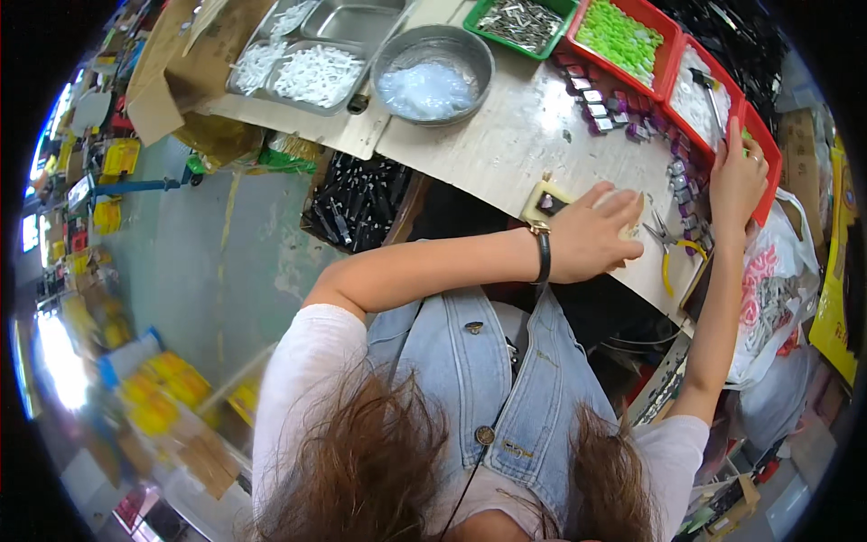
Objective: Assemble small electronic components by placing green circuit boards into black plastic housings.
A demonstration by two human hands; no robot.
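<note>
My left hand (587, 237) is at the near edge of the table, its fingers curled over a pale piece I cannot make out. Just left of it sits a cream-coloured block (540, 196) with a dark window, partly covered by the hand. My right hand (741, 176) reaches into the rightmost red tray (766, 154), fingers stretched and slightly apart; green bits show by the fingertips. Between the hands lie yellow-handled pliers (666, 242), jaws pointing away. Small purple and silver metal-like parts (679, 185) are strewn beside the right hand.
Red trays hold green pieces (619, 41) and white pieces (695, 99), with a small black-headed tool on the white ones. A green tray (519, 25), a metal bowl (433, 72) and a steel compartment tray (316, 77) stand farther left. A plastic bag (768, 289) hangs at right.
</note>
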